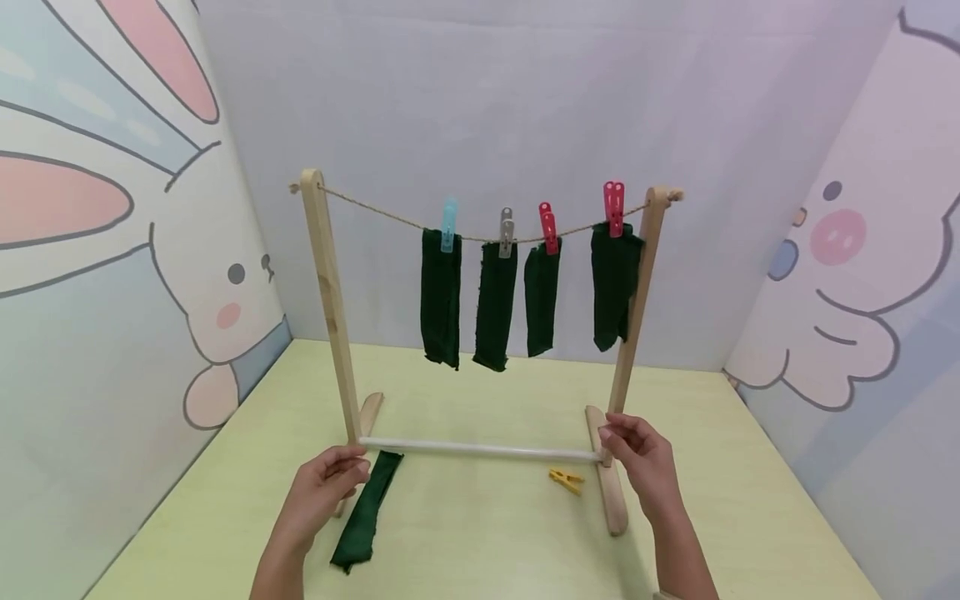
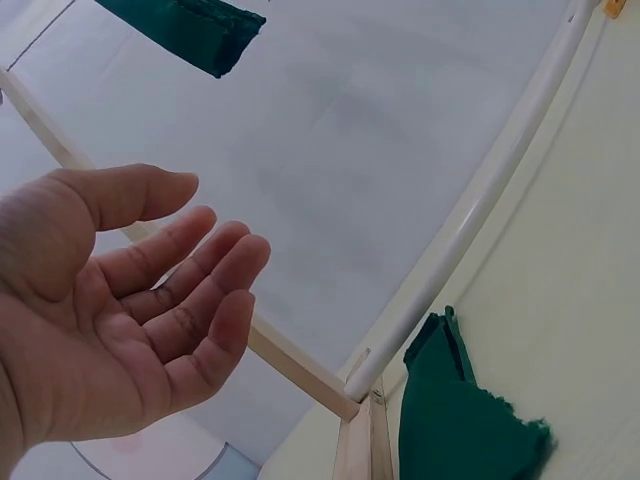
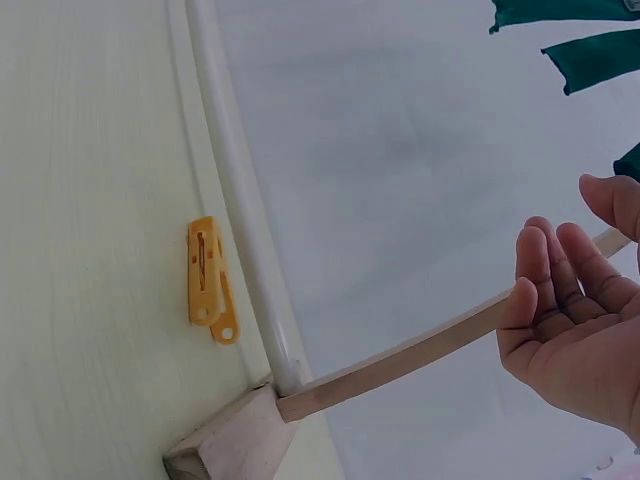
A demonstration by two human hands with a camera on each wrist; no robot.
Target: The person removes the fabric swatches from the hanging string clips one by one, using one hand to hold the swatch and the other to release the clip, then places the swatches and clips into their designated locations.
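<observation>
Your left hand (image 1: 322, 487) is near the base of the squared wooden left post (image 1: 330, 300), its thumb and loosely bent fingers apart around bare air. Your right hand (image 1: 641, 458) is at the foot of the matching right post (image 1: 637, 317), its thumb likewise spread from gently curved fingers; whether either hand brushes the wood, you cannot tell. A smooth, round white rod (image 1: 480, 450) joins the posts low down, and a twisted, fibrous cord (image 1: 371, 205) sags between their rounded tops. From it hang four dark green cloth strips (image 1: 441, 300), narrow and frayed at the edges, pinched by glossy blue (image 1: 448, 225), grey (image 1: 507, 233) and two red clothespins (image 1: 548, 228). Just beside your left hand, a ragged-ended loose green strip (image 1: 367, 512) lies slantwise on the pale, faintly grained table (image 1: 480, 533). A yellow clothespin (image 1: 567, 480) lies near the long, round-ended right foot (image 1: 613, 508).
</observation>
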